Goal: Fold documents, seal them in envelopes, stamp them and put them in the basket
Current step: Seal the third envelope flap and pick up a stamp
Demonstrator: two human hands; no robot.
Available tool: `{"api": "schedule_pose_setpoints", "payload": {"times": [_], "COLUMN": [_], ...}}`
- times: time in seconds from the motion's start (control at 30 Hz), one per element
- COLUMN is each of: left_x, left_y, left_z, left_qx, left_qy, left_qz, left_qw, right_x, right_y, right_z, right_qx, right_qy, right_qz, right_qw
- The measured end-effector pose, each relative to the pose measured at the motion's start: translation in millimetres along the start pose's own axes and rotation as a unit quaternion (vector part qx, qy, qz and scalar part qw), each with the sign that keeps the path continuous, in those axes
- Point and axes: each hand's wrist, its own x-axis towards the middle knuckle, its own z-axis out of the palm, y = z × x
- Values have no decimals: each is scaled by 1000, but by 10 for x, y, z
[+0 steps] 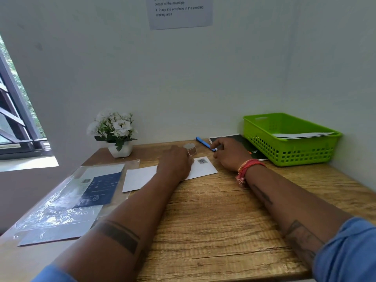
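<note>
Wooden desk (213, 220) against a pale wall, both our hands reaching over a white envelope (140, 177).

Right of the envelope sits a green basket (289, 151) with papers (301, 135) inside; left of it lies a plastic sleeve of stationery (67, 200). Our left hand (175, 162) rests flat, fingers relaxed, on the envelope's middle. Our right hand (228, 153), just beyond its right edge, curls around a blue pen (204, 143). A stamp (202, 161) sits in the envelope's top right corner.
</note>
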Motion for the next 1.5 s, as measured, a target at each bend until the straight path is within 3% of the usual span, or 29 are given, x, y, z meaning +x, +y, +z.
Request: {"api": "schedule_pose_setpoints", "payload": {"times": [0.13, 0.4, 0.63, 0.87, 1.07, 1.3, 1.5], "left_x": [25, 31, -55, -227, -274, -270, -218], "left_y": [-8, -11, 66, 233, 598, 1365, 1996], "left_z": [20, -127, -265, -347, -420, -598, -777], "left_qx": [-35, -146, -199, -273, -333, -397, -450], "left_qy": [-7, 75, 175, 265, 248, 187, 112], "left_qz": [-11, -47, 9, 0, -18, -19, -17], "left_qw": [999, 985, 964, 925, 910, 898, 886], "right_x": [17, 6, -56, -138, -282, -637, -870], "right_y": [12, -26, -72, -161, -241, -288, 97], "right_z": [28, 9, -42, -259, -674, -1413, -1888], "right_qx": [2, 105, 320, 448, 509, 586, 559], "right_qy": [-6, -1, -26, 37, 120, 139, 179], "right_qz": [-5, -1, 65, 142, 147, 144, 176], "right_qw": [1000, 994, 945, 882, 839, 785, 790]}}
